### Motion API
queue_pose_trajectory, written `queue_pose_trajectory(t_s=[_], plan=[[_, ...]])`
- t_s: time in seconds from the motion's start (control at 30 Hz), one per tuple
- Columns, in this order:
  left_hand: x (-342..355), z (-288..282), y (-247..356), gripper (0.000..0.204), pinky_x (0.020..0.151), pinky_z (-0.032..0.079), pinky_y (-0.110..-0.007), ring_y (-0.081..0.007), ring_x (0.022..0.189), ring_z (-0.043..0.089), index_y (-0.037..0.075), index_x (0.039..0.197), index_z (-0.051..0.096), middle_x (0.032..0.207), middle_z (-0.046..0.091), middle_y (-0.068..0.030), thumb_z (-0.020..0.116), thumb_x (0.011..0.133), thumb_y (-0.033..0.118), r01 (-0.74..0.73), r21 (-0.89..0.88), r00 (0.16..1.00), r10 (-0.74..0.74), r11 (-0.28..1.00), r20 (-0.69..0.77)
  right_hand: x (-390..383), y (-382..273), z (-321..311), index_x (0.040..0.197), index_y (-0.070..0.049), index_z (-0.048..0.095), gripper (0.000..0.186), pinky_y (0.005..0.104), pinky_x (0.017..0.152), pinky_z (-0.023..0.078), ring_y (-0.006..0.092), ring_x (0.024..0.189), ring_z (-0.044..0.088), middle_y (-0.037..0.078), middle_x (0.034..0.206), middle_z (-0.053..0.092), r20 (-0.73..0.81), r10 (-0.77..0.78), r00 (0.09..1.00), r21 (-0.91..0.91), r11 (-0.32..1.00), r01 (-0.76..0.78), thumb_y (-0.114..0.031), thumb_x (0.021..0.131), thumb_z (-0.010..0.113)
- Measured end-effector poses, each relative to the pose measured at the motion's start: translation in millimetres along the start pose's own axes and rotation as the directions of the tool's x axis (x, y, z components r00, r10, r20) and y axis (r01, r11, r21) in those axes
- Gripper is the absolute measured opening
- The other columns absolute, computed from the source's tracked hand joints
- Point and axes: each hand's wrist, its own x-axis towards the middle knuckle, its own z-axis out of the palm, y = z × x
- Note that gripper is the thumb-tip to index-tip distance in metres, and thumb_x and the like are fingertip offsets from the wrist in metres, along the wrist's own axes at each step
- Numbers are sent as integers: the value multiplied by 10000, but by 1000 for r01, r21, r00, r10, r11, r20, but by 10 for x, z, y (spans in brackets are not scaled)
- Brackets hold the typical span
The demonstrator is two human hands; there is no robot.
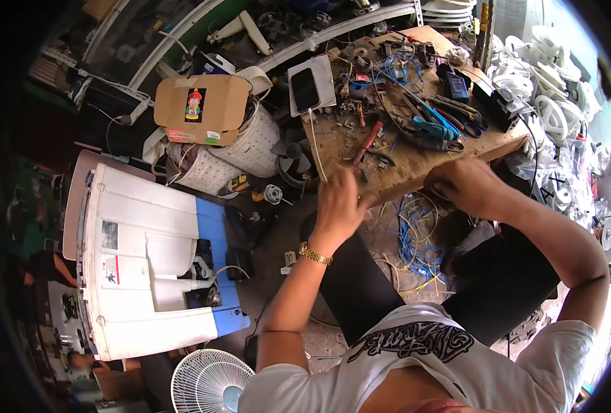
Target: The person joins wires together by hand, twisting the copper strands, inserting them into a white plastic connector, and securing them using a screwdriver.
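A: What's the biggest worry?

B: The large white-and-blue plastic appliance casing (140, 303) at the left; an elbow swung wide might knock it.

A: And the brown wooden workbench (488, 146)?

B: Its top is crowded, so a sweep of an arm could push parts off the near edge.

A: Below that?

B: Between the dark-trousered legs (357, 292) lies a loose tangle of blue and yellow wires (416, 237). A shifting foot could snag there.

A: The hands?

B: The left hand (340, 206) is curled near the bench edge; the right hand (465, 187) is bent inward, farther along it. I can't tell whether either pinches anything.

A: What's nearest them?

B: A slim red-handled metal tool (369, 142), on the bench just beyond the left hand; whether they touch is unclear. A careless nudge could roll it. Slimmest is the thin white strip (314, 141), running down toward that hand; a bump might dislodge it.
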Motion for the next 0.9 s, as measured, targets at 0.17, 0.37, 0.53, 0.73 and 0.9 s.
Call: queue_pose_trajectory(t_s=[0.17, 0.37, 0.53, 0.73, 0.9], plan=[[-235, 175, -5, 307, 789, 444, -425, -375, 952, 565, -21, 1115, 489, 1025, 554, -202, 593, 949, 215, -194, -138, 936, 226, 971, 272, 147, -44, -326, 914, -97, 695, 127, 419, 659, 501, 319, 785, 654, 88, 816, 679, -134, -116, 984, -256, 964, 79, -129, 791, 682], [-308, 391, 162, 291, 709, 404, -300, -173, 780, 484, 40, 1098, 495, 866, 464, -38, 466, 1038, 324, 50, -684, 998, -53, 727, 17, 272, -121, -444, 941, -92, 683, 135, 416, 676, 513, 330, 812, 651, 97, 882, 678, -384, -163, 909, -159, 981, 109, -96, 808, 666], [-43, 444, 463, 340, 692, 314, -244, -77, 733, 323, 100, 1147, 478, 856, 369, 34, 425, 1041, 420, 17, -999, 929, -369, -28, 26, 227, -151, -120, 1061, -78, 665, 265, 424, 721, 530, 349, 829, 651, 122, 960, 665, -407, -152, 901, -175, 981, 87, -33, 803, 626], [201, 458, 717, 391, 725, 348, -254, -82, 767, 379, 106, 1231, 476, 897, 408, 24, 457, 1024, 437, -182, -942, 883, -468, -282, -31, 13, -338, 249, 1171, -12, 610, 423, 406, 667, 551, 339, 803, 668, 136, 938, 646, -195, -192, 962, -199, 968, 153, -3, 748, 598], [204, 517, 758, 380, 789, 388, -288, -101, 821, 436, 134, 1180, 504, 909, 461, 34, 499, 995, 466, -145, -900, 833, -542, -411, 114, -15, -351, 323, 1184, -19, 615, 453, 407, 643, 546, 330, 777, 665, 129, 908, 636, -142, -193, 971, -216, 963, 160, 1, 732, 595]])
